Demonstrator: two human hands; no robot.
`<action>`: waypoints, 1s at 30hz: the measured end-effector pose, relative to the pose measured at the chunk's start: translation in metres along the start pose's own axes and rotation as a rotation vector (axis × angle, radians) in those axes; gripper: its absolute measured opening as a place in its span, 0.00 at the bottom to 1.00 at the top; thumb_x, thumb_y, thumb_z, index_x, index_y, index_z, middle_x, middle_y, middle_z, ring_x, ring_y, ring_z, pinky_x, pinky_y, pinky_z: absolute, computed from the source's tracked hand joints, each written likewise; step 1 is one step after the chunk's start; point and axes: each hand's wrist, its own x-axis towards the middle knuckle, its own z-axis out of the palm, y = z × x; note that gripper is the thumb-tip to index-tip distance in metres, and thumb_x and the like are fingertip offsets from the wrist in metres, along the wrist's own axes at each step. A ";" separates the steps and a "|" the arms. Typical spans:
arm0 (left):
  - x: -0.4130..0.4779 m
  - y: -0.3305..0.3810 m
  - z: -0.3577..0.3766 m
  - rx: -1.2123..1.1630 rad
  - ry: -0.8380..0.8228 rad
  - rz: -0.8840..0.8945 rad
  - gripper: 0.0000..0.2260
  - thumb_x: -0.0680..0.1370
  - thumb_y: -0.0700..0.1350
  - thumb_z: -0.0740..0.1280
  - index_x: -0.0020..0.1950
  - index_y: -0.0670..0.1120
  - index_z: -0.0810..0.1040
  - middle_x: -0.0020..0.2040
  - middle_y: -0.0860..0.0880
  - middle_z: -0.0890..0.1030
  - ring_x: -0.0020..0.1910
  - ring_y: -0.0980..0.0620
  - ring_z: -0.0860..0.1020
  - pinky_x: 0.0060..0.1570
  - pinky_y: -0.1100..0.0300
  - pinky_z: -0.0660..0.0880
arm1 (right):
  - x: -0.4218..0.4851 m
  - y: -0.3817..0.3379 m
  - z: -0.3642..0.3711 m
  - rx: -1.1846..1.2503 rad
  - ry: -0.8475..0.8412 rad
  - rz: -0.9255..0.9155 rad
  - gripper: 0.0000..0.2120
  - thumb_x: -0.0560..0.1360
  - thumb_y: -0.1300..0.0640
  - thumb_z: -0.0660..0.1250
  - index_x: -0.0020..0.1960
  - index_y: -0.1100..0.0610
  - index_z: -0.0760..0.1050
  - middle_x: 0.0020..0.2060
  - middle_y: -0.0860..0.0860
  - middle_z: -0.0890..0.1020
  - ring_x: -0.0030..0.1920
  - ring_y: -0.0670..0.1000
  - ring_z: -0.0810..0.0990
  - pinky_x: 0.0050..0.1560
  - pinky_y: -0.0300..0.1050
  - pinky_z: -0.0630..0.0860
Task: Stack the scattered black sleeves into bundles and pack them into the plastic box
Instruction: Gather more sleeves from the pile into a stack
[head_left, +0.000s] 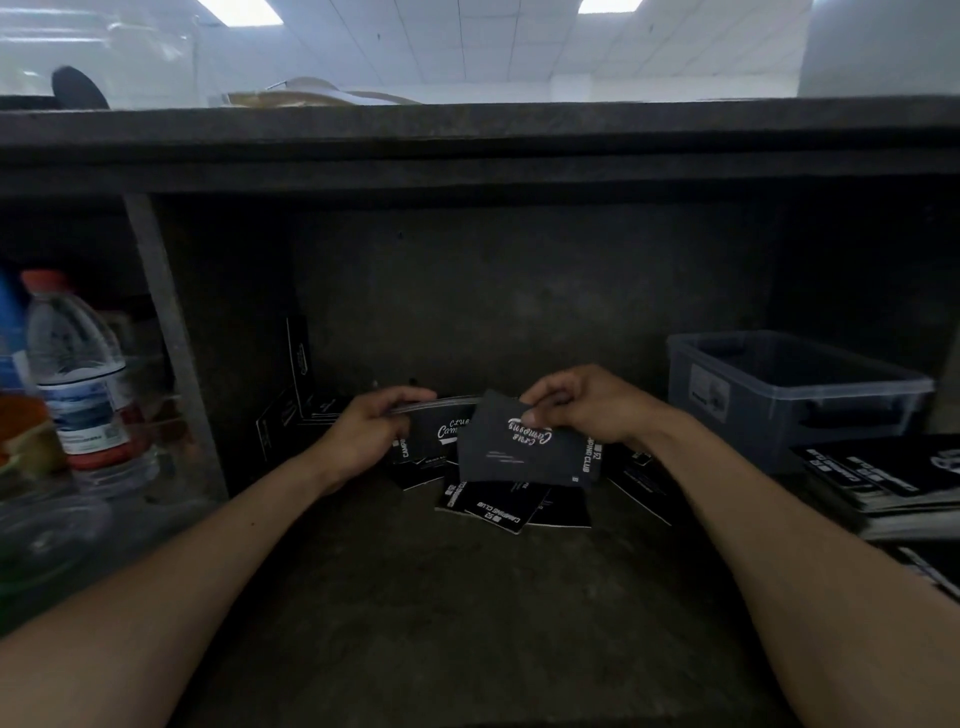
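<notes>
Below right hand (576, 410), pinched sleeve (519, 454) — left hand (363, 431), bundle (441, 430)

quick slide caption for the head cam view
Left hand holds a sleeve bundle, right hand pinches one sleeve over the scattered sleeves; plastic box at right.

- A single wide-angle view from a camera worn on the person's head, facing forward and down.
- It sits close over the table (441, 597). Both forearms enter from the bottom corners and lead to the left hand (371, 434) and right hand (582, 410) near mid-frame.
- The upper frame clears a dark shelf (467, 140) and shows the ceiling (467, 47).
- The plastic box (795, 395) is at the right margin and a water bottle (78, 379) at the left.
</notes>
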 end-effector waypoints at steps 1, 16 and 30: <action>0.000 0.000 0.000 0.003 -0.002 0.001 0.22 0.76 0.24 0.58 0.60 0.45 0.78 0.52 0.51 0.82 0.41 0.69 0.81 0.42 0.74 0.76 | 0.000 -0.001 0.000 0.063 0.022 0.007 0.09 0.73 0.60 0.75 0.52 0.55 0.82 0.42 0.49 0.86 0.41 0.43 0.83 0.43 0.34 0.78; -0.005 0.008 0.000 -0.039 -0.018 -0.012 0.17 0.77 0.31 0.65 0.58 0.50 0.81 0.52 0.54 0.83 0.50 0.59 0.81 0.44 0.74 0.75 | 0.014 0.017 0.032 0.165 0.489 -0.021 0.25 0.61 0.63 0.83 0.45 0.50 0.69 0.44 0.50 0.79 0.42 0.48 0.79 0.40 0.43 0.79; -0.002 0.000 -0.001 0.018 0.040 0.023 0.16 0.80 0.31 0.61 0.63 0.44 0.79 0.56 0.47 0.82 0.44 0.64 0.82 0.44 0.72 0.78 | -0.003 -0.001 0.041 -0.526 -0.108 -0.059 0.29 0.62 0.40 0.80 0.59 0.49 0.80 0.51 0.43 0.81 0.51 0.43 0.79 0.52 0.36 0.74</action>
